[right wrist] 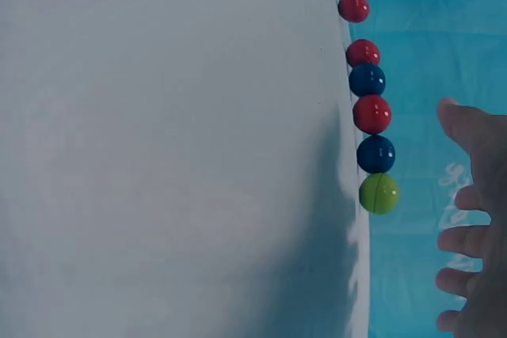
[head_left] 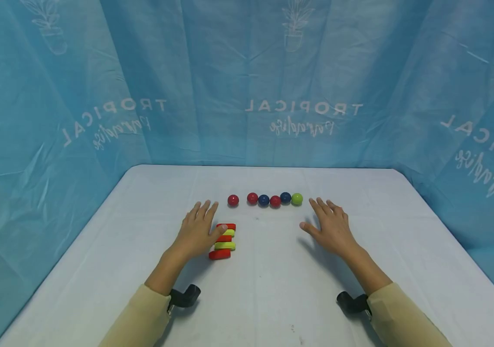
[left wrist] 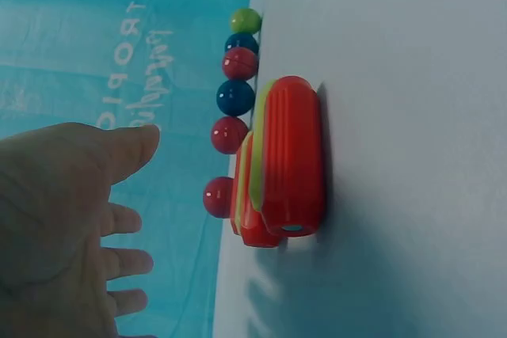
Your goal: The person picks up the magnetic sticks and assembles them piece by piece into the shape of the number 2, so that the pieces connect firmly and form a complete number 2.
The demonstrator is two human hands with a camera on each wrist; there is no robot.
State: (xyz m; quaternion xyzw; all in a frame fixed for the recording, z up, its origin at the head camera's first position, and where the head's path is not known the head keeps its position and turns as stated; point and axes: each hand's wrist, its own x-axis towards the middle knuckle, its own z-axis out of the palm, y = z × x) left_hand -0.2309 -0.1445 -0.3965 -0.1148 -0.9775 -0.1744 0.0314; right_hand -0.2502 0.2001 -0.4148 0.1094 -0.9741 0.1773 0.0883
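Hovering spread-fingered, left hand (head_left: 195, 235) by blocks (head_left: 225, 246), right hand (head_left: 332, 232) near green ball (head_left: 297, 199), well inside table edges (head_left: 268, 168).

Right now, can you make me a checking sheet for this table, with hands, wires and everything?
Surface: white tabletop, a few faint marks near the front.
Job's things: six glossy balls towards the back, left to right red, gap, red, blue, red, blue, green; five ridged plastic bars, red and yellow-green alternating, side by side.
Clutter: nothing seen.
Hands: left hand open beside the bars; right hand open near the green ball; neither holds anything.
Cables: nothing seen.
Surroundings: blue curtain with mirrored "TROPICAL Paradise" lettering.
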